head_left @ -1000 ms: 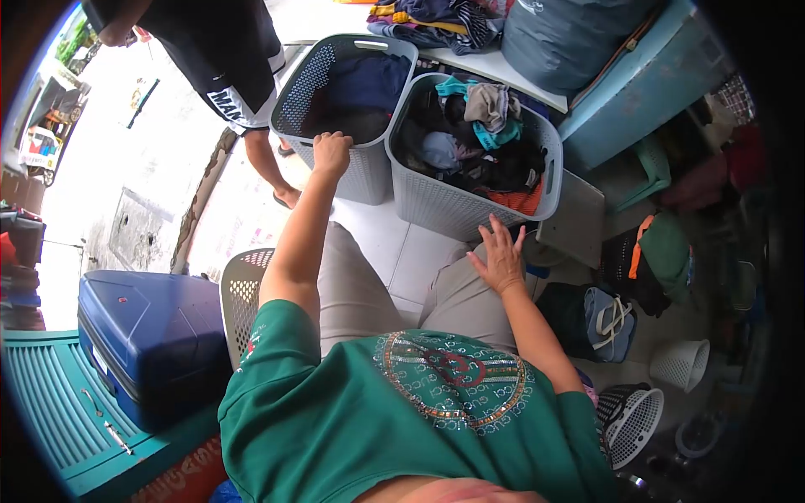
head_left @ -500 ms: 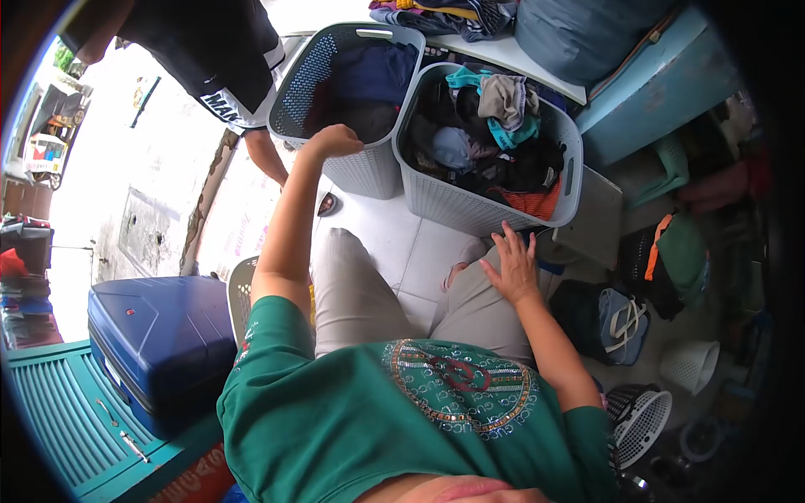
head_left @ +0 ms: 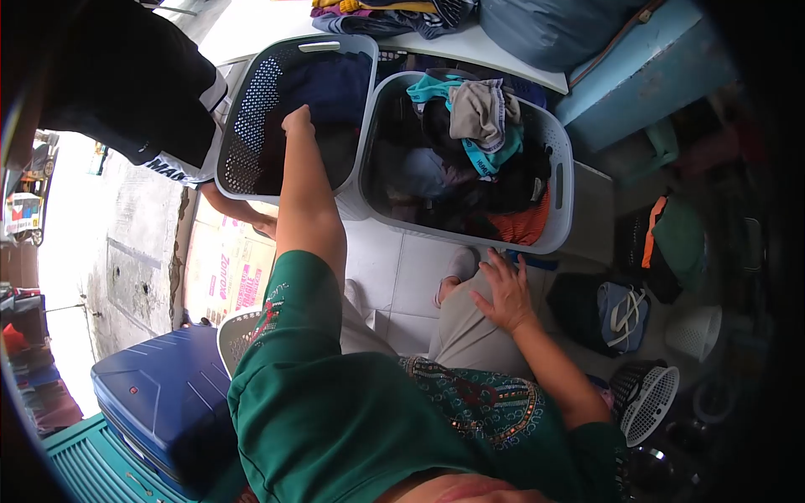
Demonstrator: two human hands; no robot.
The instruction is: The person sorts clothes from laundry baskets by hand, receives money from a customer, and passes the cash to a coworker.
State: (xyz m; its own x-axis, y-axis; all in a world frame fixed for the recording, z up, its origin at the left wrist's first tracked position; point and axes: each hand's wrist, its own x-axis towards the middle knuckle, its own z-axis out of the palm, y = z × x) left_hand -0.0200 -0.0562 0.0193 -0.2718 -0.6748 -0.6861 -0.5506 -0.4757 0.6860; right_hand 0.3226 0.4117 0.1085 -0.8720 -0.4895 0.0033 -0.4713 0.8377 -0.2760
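Note:
My left hand (head_left: 298, 121) reaches into the left grey laundry basket (head_left: 228, 159), next to the dark blue cloth (head_left: 327, 84); its fingers are mostly hidden, so any hold cannot be made out. My right hand (head_left: 506, 293) rests on my right thigh, fingers spread and empty, just below the right grey basket (head_left: 470, 239). That basket holds dark clothes, an orange cloth (head_left: 524, 222), a beige cloth (head_left: 480, 113) and a teal item (head_left: 490, 159).
Another person in dark clothes (head_left: 126, 84) stands at the upper left. Folded clothes (head_left: 394, 21) and a large grey bag (head_left: 558, 29) lie on a white surface behind the baskets. A blue suitcase (head_left: 172, 402) stands at the lower left, and small white baskets (head_left: 652, 404) at the right.
My left hand has moved from the basket's near rim to over its inside. My body leans further forward. The other person has bent lower. My right hand stays on my thigh.

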